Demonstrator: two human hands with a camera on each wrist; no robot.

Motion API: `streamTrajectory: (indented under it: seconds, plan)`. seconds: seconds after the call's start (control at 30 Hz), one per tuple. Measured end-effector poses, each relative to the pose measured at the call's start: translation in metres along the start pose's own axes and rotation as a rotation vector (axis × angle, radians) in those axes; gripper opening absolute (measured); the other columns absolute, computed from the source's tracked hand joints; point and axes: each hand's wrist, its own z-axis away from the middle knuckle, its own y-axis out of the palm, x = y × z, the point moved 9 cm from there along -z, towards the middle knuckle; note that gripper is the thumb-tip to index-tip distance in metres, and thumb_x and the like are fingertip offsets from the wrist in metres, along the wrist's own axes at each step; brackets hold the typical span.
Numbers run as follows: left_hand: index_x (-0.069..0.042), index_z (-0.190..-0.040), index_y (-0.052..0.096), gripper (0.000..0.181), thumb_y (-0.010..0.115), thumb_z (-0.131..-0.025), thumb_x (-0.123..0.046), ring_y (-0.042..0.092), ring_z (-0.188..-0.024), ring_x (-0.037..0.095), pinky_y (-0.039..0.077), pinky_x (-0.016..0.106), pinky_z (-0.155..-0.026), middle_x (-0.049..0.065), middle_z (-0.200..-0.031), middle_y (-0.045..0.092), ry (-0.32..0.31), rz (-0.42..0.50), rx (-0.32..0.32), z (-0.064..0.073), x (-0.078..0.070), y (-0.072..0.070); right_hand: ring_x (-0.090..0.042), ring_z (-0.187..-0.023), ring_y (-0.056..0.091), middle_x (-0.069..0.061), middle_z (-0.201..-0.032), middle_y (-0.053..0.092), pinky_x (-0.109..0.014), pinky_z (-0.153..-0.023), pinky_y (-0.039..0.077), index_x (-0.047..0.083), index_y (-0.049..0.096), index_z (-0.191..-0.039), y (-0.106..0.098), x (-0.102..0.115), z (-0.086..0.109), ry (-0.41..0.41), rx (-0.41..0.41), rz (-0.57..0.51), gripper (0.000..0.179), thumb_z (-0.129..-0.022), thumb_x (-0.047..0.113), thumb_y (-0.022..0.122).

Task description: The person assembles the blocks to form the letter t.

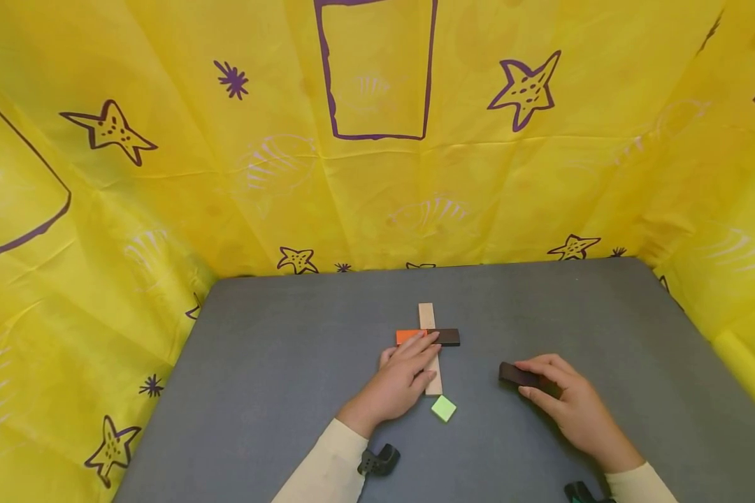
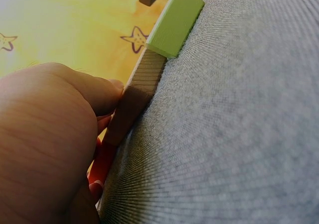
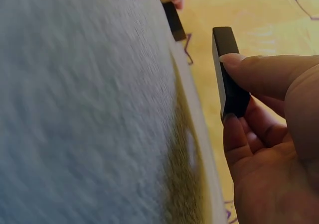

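My left hand lies over a cross of flat wooden blocks, its fingers extended across the middle. The cross joins an orange block, a dark brown block and light wood pieces above and below. Part of its centre is hidden under the fingers. In the left wrist view, the thumb touches the side of the wood piece. A green block sits at the near end, turned to a diamond. Off to the right, my right hand pinches another dark brown block between thumb and fingers.
A grey cloth-covered table lies under everything. Yellow fabric printed with starfish hangs behind it and along both sides. A black wrist strap shows by the left sleeve, and another by the right.
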Motion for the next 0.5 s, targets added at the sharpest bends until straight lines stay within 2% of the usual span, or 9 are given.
streamTrajectory:
  seconds: [0.27,0.5]
  plan:
    - [-0.011,-0.167,0.047,0.053,0.056,-0.117,-0.027,0.016,-0.164,0.014,0.025,0.057,-0.118,-0.008,-0.177,0.028,0.001,-0.002,0.001,0.0,-0.001,-0.001,-0.014,-0.098,0.063,0.0,-0.115,0.069,-0.017,-0.085,0.045,0.01,0.08,-0.124,0.013,0.019,0.004,-0.089,0.011,-0.038,0.047,-0.083,-0.012,0.088]
    - [-0.011,-0.167,0.048,0.053,0.056,-0.116,-0.027,0.016,-0.163,0.014,0.025,0.056,-0.118,-0.008,-0.177,0.028,-0.004,-0.011,0.002,0.0,-0.001,-0.001,-0.015,-0.099,0.065,0.001,-0.115,0.069,-0.018,-0.087,0.045,0.01,0.08,-0.124,0.024,0.026,0.008,-0.12,0.042,-0.046,0.048,-0.082,-0.01,0.09]
